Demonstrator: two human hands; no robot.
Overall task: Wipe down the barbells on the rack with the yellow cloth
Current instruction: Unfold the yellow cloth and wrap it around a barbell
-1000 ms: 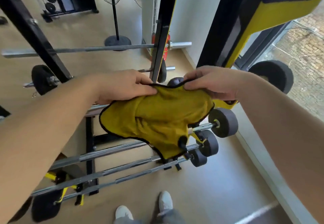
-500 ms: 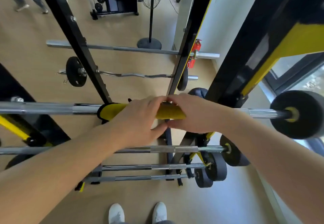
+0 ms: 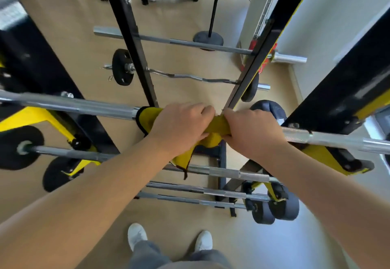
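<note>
Shows rack [image 3: 135, 43] carrying top barbell [image 3: 84, 105], long axis left to right. Places yellow cloth [image 3: 217, 124] round its middle. Finds left hand [image 3: 181, 127] and right hand [image 3: 253, 131] side by side, fingers curled gripping cloth, equally near.

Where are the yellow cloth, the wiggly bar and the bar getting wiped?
yellow cloth [image 3: 147, 119]: head view, on the end wrapped round the bar.
wiggly bar [image 3: 190, 77]: head view, on its bent middle.
bar getting wiped [image 3: 84, 105]: head view, on the bare shaft left of the cloth.
</note>
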